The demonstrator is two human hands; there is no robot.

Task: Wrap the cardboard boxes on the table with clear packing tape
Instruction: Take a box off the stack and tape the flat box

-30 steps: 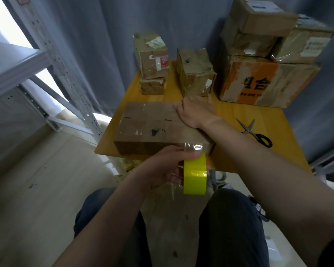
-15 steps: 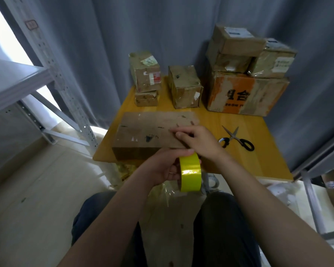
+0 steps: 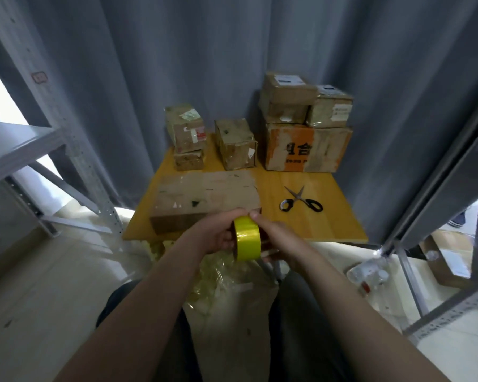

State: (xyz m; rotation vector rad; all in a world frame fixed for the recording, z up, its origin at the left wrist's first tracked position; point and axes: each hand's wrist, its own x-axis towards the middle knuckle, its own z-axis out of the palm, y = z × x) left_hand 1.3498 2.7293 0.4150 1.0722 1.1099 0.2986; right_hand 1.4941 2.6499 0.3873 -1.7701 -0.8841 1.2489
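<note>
left hand (image 3: 215, 236) curled round one yellow tape roll (image 3: 247, 241), right hand (image 3: 277, 238) pinching its other side, before bench (image 3: 331, 224) edge | one flat cardboard box (image 3: 204, 198) just beyond, on bench | one scissors (image 3: 301, 204) right of it | six rear boxes (image 3: 235, 143): stack of two, one single, one orange-printed box (image 3: 307, 148) bearing two
</note>
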